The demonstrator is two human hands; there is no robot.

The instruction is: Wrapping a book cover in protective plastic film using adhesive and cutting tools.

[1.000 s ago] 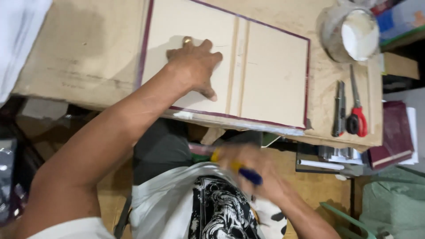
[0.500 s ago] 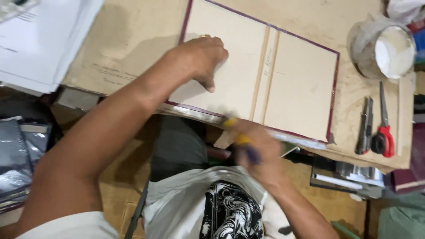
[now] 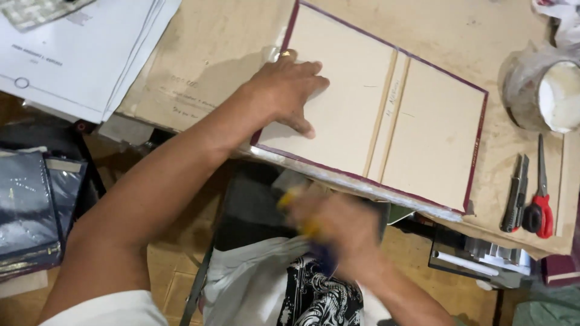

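One left hand (image 3: 287, 90) lies spread on the book cover (image 3: 368, 108); right hand's (image 3: 335, 226) blurred grip unreadable; tub (image 3: 553, 93) holds white paste.

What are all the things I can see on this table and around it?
Book cover: one, beige boards with maroon edge, open flat on the table.
Table: one, tan, worn.
Papers: one stack, white, top left.
Tub: one, white inside, plastic-wrapped, right.
Scissors: one, red handles, right edge.
Knife: one, grey, beside the scissors.
Dark folders: a few, lower left.
Left hand: flat on the cover.
Right hand: blurred, below the table edge, its grip closed on a yellow-and-blue tool.
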